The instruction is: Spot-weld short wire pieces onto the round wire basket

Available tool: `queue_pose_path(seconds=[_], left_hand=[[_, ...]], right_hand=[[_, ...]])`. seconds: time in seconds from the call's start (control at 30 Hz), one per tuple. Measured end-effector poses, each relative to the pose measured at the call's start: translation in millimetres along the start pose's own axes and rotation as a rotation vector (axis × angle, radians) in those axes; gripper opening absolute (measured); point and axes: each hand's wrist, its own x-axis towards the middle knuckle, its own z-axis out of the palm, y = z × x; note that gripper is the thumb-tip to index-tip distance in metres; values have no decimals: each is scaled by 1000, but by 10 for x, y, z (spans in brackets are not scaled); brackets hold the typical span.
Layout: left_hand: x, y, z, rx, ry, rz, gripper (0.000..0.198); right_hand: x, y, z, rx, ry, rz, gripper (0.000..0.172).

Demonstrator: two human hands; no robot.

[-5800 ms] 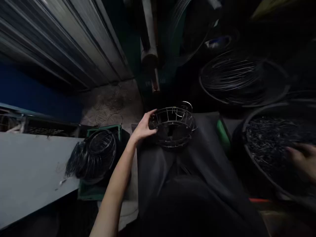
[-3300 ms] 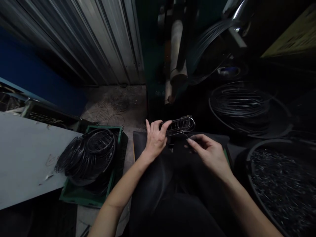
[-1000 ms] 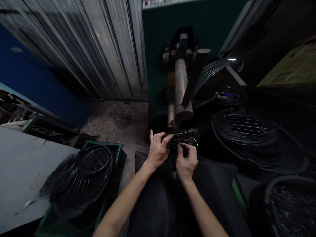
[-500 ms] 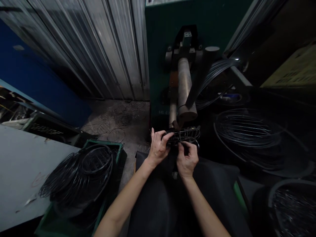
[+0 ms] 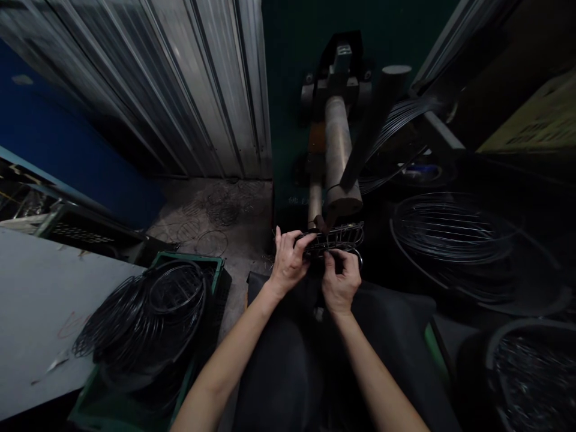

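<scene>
A small dark wire basket (image 5: 348, 238) sits at the tips of the welding machine's arms, under the end of the thick metal cylinder (image 5: 339, 153). My left hand (image 5: 288, 261) grips its left side, fingers curled over the wires. On the near side, my right hand (image 5: 342, 279) is closed in a pinch at the lower wires; its fingertips are partly hidden. A curved wire loop shows just right of that hand. A thinner metal arm (image 5: 315, 201) runs beside the cylinder and ends close to the basket.
At left, a green crate (image 5: 211, 267) holds a heap of round wire grids (image 5: 175, 288). More grids (image 5: 450, 231) lie in a round tub at right. A bucket of small metal pieces (image 5: 535, 384) stands at lower right. Wire rings (image 5: 211, 243) litter the floor.
The view has shifted slightly. The basket sits a little closer against the machine tips, and both hands hold nearly the same pose.
</scene>
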Motion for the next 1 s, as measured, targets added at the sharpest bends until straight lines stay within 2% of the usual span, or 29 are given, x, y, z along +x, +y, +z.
queue_pose_path(seconds=[0.27,0.37,0.5,0.73,0.87,1.0], left_hand=[[15,4,-33,38,-32,-13,56],[23,14,-45,48,-44,-26,57],[27,15,-50,54,-48,-13,57],[42,15,-58,78,-24,8,58],[42,5,-62,78,-42,1,60],[41,-5,-57,63,-35,10,60]], right_hand=[[-2,6,-10,-4,-3,-65,20],[-5,33,-82,-27,-47,-102,20],[20,92,-190,-86,-132,-129,29],[185,109,-233,-32,-288,-182,23],[206,93,-225,-39,-309,-175,22],[173,105,-209,-25,-277,-182,21]])
